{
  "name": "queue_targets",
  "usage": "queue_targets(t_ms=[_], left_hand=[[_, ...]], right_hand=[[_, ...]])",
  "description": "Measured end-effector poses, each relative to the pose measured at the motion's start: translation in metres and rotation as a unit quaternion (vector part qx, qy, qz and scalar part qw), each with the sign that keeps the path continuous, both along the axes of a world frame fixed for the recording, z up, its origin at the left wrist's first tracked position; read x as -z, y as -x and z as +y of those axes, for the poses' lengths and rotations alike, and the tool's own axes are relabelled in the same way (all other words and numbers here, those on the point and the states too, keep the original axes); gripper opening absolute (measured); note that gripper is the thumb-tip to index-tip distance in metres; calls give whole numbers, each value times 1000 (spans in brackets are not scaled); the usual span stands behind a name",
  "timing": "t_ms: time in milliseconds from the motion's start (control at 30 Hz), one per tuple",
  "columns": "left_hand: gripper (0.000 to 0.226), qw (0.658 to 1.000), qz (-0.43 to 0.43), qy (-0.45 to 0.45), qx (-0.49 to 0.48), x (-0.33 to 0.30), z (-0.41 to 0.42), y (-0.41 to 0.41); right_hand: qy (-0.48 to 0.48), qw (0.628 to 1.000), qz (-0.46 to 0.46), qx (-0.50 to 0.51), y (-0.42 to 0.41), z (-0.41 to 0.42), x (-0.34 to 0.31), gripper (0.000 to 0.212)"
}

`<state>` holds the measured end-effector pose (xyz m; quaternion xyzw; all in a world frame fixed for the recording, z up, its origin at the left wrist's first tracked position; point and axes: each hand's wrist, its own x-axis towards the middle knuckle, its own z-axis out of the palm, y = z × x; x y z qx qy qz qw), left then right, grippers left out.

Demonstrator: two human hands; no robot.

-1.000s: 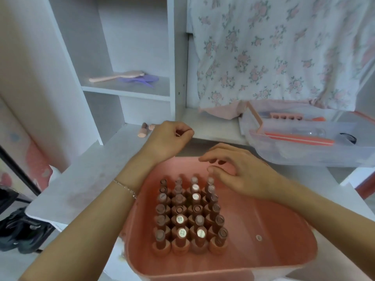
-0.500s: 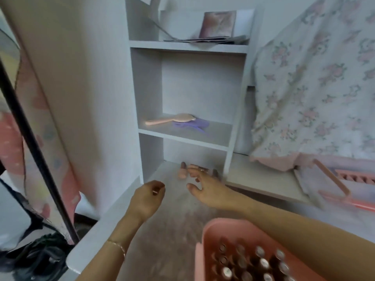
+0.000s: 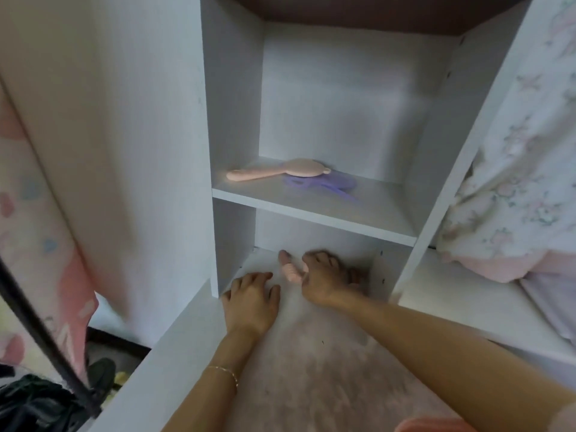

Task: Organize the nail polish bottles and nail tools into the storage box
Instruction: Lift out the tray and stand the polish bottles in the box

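A pink nail polish bottle lies on its side inside the lower cubby of the white shelf unit. My right hand reaches into that cubby with its fingers curled down; its thumb touches the pink bottle. A dark nail polish bottle sticks out from under the hand's right side, and the grip itself is hidden. My left hand rests flat on the desk top at the cubby's mouth and holds nothing. Only a corner of the pink storage box shows at the bottom edge.
On the shelf above the cubby lie a pink hairbrush and a purple plastic tool. A floral cloth hangs at the right. The desk's left edge drops to the floor, where a dark bag and a black pole stand.
The view has swung left and up from the box toward the shelf. My right hand left the box and reached into the cubby over the bottles. My left hand moved forward and flattened on the desk.
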<state>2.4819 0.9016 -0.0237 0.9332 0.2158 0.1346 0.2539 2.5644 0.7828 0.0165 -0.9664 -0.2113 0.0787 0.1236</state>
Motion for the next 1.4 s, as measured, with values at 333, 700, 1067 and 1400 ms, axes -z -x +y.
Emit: queue_targets(t_ms=[333, 700, 1067, 1400], left_hand=[[38, 999, 22, 18, -22, 0, -9, -35], [13, 962, -180, 205, -13, -13, -21, 37], [28, 918, -261, 284, 92, -132, -96, 110], [23, 907, -222, 275, 228, -157, -210, 108]], right_hand=[[46, 996, -8, -72, 24, -7, -4, 34], [-133, 981, 5, -143, 64, -47, -44, 27], [-562, 763, 310, -72, 138, -153, -129, 22], [-357, 919, 137, -97, 180, -289, -140, 13]])
